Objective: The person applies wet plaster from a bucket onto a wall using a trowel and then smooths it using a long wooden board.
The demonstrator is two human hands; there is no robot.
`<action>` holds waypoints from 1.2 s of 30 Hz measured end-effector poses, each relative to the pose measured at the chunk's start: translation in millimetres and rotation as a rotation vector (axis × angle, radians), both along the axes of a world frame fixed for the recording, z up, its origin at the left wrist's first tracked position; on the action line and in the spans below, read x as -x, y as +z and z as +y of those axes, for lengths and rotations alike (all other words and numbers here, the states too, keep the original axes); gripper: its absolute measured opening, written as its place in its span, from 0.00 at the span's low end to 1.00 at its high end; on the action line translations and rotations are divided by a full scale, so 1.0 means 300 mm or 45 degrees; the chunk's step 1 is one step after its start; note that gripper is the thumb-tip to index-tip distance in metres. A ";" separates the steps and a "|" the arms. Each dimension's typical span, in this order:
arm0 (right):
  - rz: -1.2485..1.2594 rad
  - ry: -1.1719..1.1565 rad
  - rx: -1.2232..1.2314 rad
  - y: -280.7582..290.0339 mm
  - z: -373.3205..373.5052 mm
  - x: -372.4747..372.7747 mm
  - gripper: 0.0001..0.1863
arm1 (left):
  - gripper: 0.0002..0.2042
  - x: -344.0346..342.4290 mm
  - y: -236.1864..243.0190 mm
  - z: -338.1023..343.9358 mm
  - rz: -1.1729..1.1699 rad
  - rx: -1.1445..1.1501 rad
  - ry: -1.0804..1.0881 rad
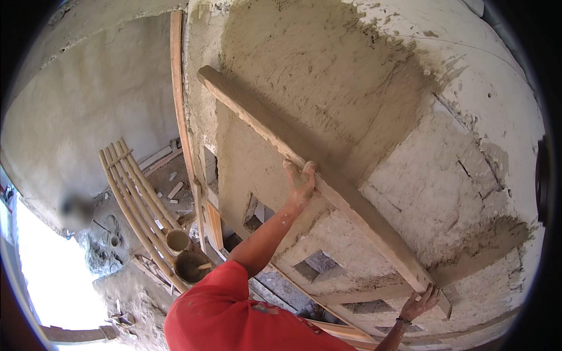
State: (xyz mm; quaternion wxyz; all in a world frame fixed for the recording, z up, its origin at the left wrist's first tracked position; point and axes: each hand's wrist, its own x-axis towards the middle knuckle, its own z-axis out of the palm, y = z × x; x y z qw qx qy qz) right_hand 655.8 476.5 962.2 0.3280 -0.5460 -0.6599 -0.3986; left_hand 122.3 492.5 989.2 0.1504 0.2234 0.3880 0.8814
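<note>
A long wooden straightedge board (366,219) lies slantwise against the plastered wall, running from the upper left to the lower right. My left hand (300,182) is closed on its lower edge near the middle, thumb and fingers hooked at the rim. Close to the board's lower right end, my right hand (419,303) grips the same edge, with a dark band at the wrist. Damp brown plaster (316,70) covers the wall above the board, and more shows below its left half. Mortar clings along the board's edge, and there are pale smears on my left hand and forearm.
Bamboo poles (136,202) tied as a platform stand at the left. Two buckets (177,230) sit at their near end, one with a handled tool (204,267). An upright wooden strip (177,88) edges the wall. Square openings (319,263) break the lower wall. Rubble lies on the ground.
</note>
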 end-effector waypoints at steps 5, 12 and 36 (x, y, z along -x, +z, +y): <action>0.008 0.158 -0.022 0.127 0.012 0.149 0.30 | 0.19 0.159 0.287 -0.038 -0.024 0.055 -0.086; -0.004 0.211 0.022 0.265 0.023 0.354 0.29 | 0.21 0.366 0.493 -0.087 -0.006 0.157 -0.112; -0.021 0.076 -0.111 0.459 0.044 -0.018 0.27 | 0.16 0.016 0.678 -0.084 0.077 0.093 -0.238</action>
